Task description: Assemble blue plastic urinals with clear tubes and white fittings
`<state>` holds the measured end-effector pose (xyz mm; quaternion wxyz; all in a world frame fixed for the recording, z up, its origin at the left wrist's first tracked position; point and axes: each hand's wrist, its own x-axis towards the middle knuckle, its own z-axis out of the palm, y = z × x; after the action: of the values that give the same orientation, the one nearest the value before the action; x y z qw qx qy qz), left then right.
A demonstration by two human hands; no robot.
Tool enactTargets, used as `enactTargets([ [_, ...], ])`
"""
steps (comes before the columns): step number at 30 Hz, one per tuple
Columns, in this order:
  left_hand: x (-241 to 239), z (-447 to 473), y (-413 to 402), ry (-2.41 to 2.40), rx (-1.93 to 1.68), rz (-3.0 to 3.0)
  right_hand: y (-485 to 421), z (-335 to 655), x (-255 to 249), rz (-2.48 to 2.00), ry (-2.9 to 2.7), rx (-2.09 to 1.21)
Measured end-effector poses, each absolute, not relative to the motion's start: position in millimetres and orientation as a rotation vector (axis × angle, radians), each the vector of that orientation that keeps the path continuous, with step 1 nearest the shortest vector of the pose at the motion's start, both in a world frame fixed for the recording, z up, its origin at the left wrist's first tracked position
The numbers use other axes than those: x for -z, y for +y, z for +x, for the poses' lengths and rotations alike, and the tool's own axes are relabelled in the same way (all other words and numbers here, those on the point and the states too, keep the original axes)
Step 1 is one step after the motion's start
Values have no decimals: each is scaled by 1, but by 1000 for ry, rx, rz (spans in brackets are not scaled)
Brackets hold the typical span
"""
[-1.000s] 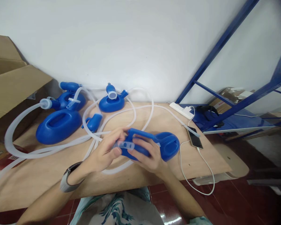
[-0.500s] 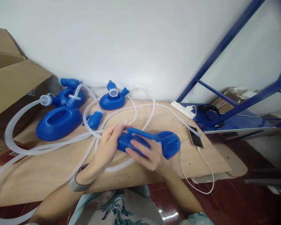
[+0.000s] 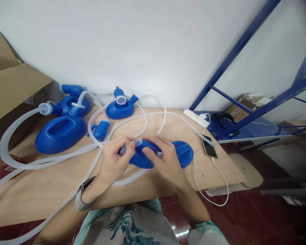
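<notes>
Over the front part of the table, both of my hands are closed round a blue plastic urinal cup (image 3: 141, 160) that has a handle along its top. My left hand (image 3: 116, 158) grips its left end, thumb and fingers pinched beside a small clear plastic tip (image 3: 138, 141). On the other end, my right hand (image 3: 167, 157) has its fingers over the top and its thumb on the near side. My fingers cover much of the cup. Just behind my right hand lies a blue urinal bottle (image 3: 185, 154), partly hidden.
Several blue urinal bottles (image 3: 61, 134) and a loose blue cup (image 3: 101, 130) lie to the left and back. Clear tubing (image 3: 58, 158) loops across the wooden table (image 3: 51, 190). On the right are a phone (image 3: 210, 149), a power strip (image 3: 196, 118) and a blue rack (image 3: 234, 58). A cardboard box (image 3: 17, 85) stands left.
The blue cup has turned in my hands, so its handle and clear tip now face me more. My right hand has shifted its grip, bringing the thumb onto the near side.
</notes>
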<state>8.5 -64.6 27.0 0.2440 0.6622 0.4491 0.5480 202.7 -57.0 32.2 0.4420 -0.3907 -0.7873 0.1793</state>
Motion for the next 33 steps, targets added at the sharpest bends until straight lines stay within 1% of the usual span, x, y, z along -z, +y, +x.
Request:
enactTargets([
  [2,-29,8,-66,1231,-1541,1924,-56,199,-37,-998,-1945,-357],
  [4,-32,7,-67,1193,-1582,2062,-57,196,-39,-1007,-1946,-343],
  [11,-42,5,-69,1010,-1699,2326,-62,195,-44,-862,-1968,-713],
  [22,-49,6,-69,1019,-1627,2389,-54,195,-31,-831,-1890,-779],
  [26,-49,9,-65,1037,-1625,2442,-53,194,-25,-814,-1844,-747],
  [33,-33,17,-59,968,-1631,2450,-58,191,-23,-859,-1660,-571],
])
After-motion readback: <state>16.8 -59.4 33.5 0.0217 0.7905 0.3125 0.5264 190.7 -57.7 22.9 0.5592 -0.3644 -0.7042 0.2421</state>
